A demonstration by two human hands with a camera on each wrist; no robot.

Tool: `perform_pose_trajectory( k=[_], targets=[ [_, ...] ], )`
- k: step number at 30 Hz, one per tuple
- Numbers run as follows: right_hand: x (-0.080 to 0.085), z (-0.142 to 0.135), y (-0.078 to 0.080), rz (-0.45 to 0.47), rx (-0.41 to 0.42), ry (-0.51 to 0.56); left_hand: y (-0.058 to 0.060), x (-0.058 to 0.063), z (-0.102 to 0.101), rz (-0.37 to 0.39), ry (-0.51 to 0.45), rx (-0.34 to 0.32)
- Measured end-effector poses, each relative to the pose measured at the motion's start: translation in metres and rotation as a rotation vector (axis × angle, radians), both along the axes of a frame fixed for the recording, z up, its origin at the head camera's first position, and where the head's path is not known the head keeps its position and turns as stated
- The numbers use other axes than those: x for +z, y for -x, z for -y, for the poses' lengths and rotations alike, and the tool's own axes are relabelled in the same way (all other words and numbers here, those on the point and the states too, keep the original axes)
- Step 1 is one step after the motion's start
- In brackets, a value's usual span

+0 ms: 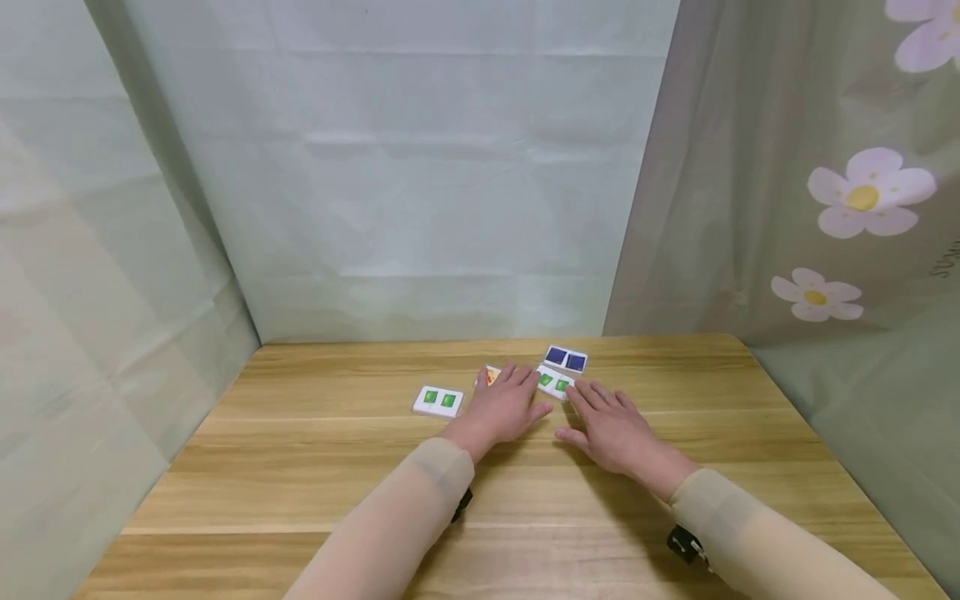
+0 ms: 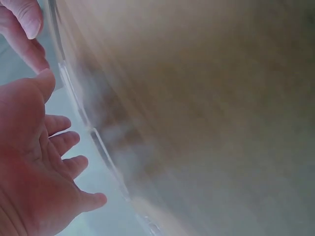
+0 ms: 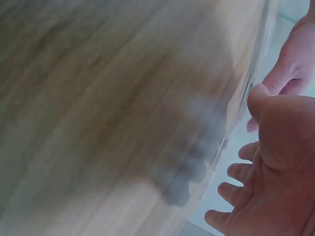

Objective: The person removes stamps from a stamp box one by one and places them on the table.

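My left hand [image 1: 502, 410] reaches over the table with fingers extended, partly covering a small card with a red and yellow picture [image 1: 492, 375]. Just left of it lies a white card with two green squares [image 1: 438, 401]. A second card with green shapes [image 1: 553, 382] sits between the hands, the fingertips of my right hand [image 1: 617, 431] at its right edge. Behind that lies a card with two dark blue squares [image 1: 566, 359]. The wrist views show the palm of the left hand [image 2: 39, 152] and of the right hand [image 3: 283, 152], fingers spread and holding nothing.
The wooden table [image 1: 300, 492] ends at a pale curtain [image 1: 450, 167] behind and at the left. On the right hangs a curtain printed with flowers [image 1: 870, 196]. Black wrist cameras [image 1: 684, 543] sit under the sleeves.
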State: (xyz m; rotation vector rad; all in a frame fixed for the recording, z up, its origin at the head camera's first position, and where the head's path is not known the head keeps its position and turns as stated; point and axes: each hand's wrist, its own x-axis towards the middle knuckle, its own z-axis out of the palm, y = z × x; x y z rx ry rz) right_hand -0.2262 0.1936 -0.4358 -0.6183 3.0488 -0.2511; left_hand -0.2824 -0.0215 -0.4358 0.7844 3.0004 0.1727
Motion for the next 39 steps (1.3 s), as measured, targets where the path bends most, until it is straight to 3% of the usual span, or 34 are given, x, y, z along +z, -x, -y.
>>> perform_pose_trajectory(
  k=[10,31,39],
  targets=[
    [-0.0035,0.0011,0.0076,0.026,-0.005,-0.017,0.0022,-0.0073,-0.0008,0.005,0.042,0.021],
    [-0.0060,0.0032,0.0097,0.062,-0.007,-0.020,0.0037,-0.0088,-0.0032,0.027,0.086,0.007],
    [-0.0030,-0.0013,0.0086,0.058,0.008,0.001,-0.0019,-0.0047,-0.0036,0.034,0.131,-0.010]
  ],
)
